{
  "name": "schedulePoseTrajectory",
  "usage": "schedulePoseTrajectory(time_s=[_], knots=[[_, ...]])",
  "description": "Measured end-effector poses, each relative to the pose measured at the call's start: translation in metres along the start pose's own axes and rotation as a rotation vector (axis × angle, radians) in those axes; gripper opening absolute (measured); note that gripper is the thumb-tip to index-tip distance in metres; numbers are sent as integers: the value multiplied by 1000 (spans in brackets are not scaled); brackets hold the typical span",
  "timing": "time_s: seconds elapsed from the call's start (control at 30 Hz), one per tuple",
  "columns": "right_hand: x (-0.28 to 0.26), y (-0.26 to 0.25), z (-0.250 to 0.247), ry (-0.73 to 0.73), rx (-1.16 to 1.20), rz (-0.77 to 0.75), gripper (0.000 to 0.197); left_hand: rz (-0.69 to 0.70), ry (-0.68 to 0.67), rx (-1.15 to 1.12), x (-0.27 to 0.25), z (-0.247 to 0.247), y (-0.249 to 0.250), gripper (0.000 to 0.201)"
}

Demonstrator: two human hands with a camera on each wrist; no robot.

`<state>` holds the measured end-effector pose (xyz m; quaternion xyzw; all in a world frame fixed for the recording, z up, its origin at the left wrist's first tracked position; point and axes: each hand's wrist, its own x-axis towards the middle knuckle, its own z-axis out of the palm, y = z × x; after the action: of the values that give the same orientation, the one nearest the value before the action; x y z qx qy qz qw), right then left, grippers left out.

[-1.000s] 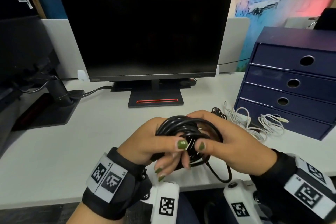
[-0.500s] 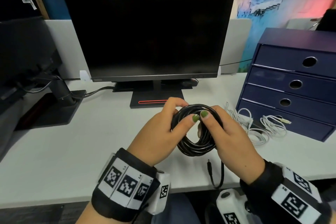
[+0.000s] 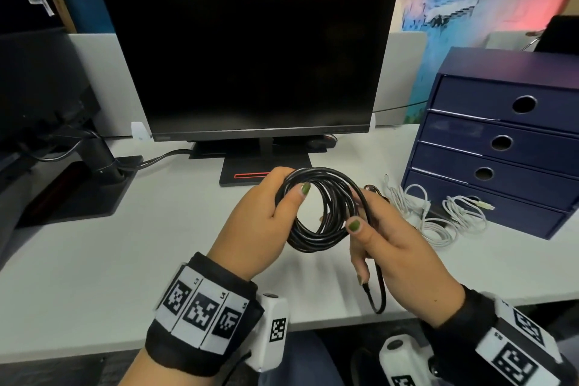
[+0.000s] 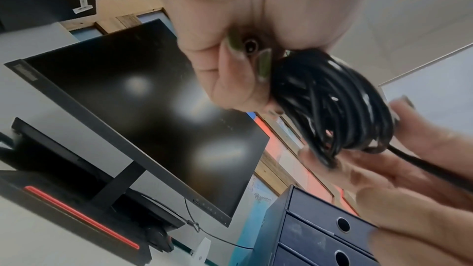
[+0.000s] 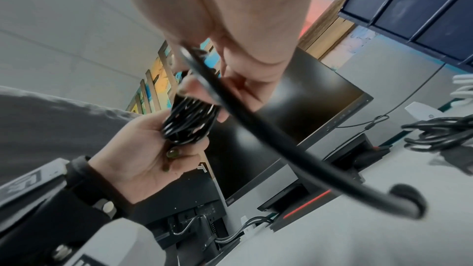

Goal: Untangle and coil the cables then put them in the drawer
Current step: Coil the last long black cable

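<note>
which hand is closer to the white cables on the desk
Right. The right hand sits just beside the white cables; the left hand is farther, across the black cable coil.

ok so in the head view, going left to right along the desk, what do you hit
second monitor's stand → main monitor's base → left hand → black cable coil → right hand → white cables → blue drawer unit
</note>
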<state>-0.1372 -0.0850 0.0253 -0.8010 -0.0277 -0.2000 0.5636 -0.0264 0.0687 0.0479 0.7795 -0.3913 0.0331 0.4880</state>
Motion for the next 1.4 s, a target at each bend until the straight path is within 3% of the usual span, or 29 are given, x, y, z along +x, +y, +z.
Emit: schedulePoseTrajectory(time_s=[0.23,0.37,0.47,0.53,0.63,0.7,0.83,1.0,1.2,1.27,1.33,1.4], knots=[[-19,13,-21,95,-183,109,31,-15,65,-17,3,-6,2,15],[-28,24,-26,155,-607,136,17,-11,83,-58,2,-8,7,17],[-28,30,-29,195,-714,221,22,8,48,-90,0,-6,16,16],[-27,33,-31,229,-577,294,24,13,27,-119,-2,-3,21,17],[-26,31,-28,352,-71,311,28,7,3,-132,-4,5,25,17],[-27,28,-24,346,206,282,31,-7,-9,-115,-4,11,23,17],[-25,27,-18,290,431,217,27,-57,-34,-160,-2,17,17,18],[-20,27,-10,202,509,154,17,-62,-106,-177,-5,26,19,17],[-1,14,-8,191,603,168,25,-38,-124,-145,-7,35,18,27],[5,7,-7,164,752,212,45,-23,-122,-86,-9,39,15,30],[11,5,-6,149,741,260,67,-26,-114,-7,-9,40,14,23],[16,2,-6,104,608,265,64,-14,-100,100,-9,39,14,20]])
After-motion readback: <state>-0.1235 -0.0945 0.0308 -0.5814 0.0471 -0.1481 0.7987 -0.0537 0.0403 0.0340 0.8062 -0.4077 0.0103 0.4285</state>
